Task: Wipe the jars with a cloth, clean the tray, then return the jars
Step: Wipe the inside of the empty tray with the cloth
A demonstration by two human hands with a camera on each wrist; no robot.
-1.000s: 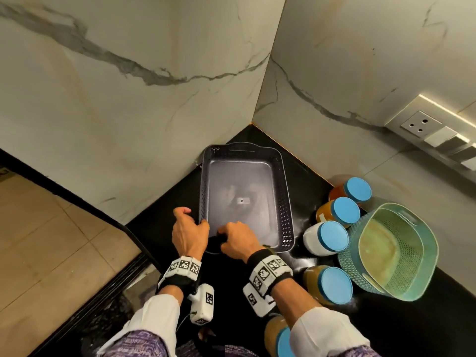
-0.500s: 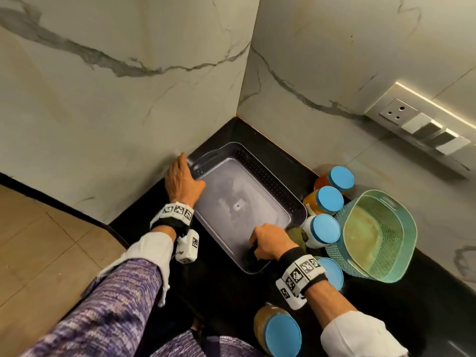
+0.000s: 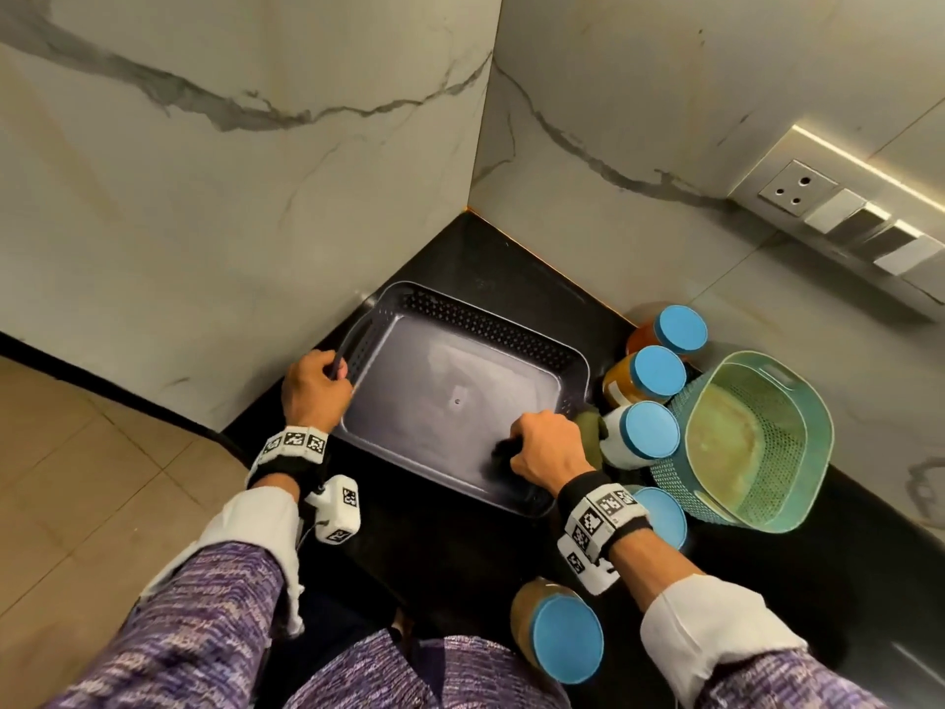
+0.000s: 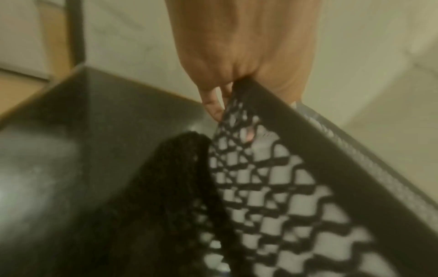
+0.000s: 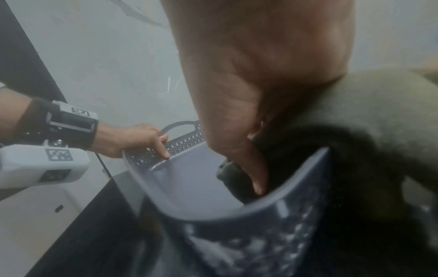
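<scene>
A dark grey tray [image 3: 475,319] with perforated walls lies on the black counter in the corner, with nothing in it. My left hand [image 3: 327,373] grips its left rim beside the handle; the left wrist view shows the fingers [image 4: 213,105] curled over the tray's lattice wall [image 4: 272,178]. My right hand [image 3: 532,445] holds a dark olive cloth [image 3: 588,432] and presses it into the tray's near right corner. In the right wrist view the cloth [image 5: 367,116] is bunched under my right hand's thumb [image 5: 251,168], inside the tray rim [image 5: 237,215]. Several blue-lidded jars [image 3: 649,429] stand to the right of the tray.
A teal perforated basket [image 3: 757,442] sits to the right of the jars. One more blue-lidded jar [image 3: 565,639] stands at the counter's near edge by my right forearm. Marble walls close in the corner behind the tray. A socket panel [image 3: 797,189] is on the right wall.
My left hand moved from the tray's near edge up its left side to the rim by the handle. My right hand with the cloth shifted to the near right corner.
</scene>
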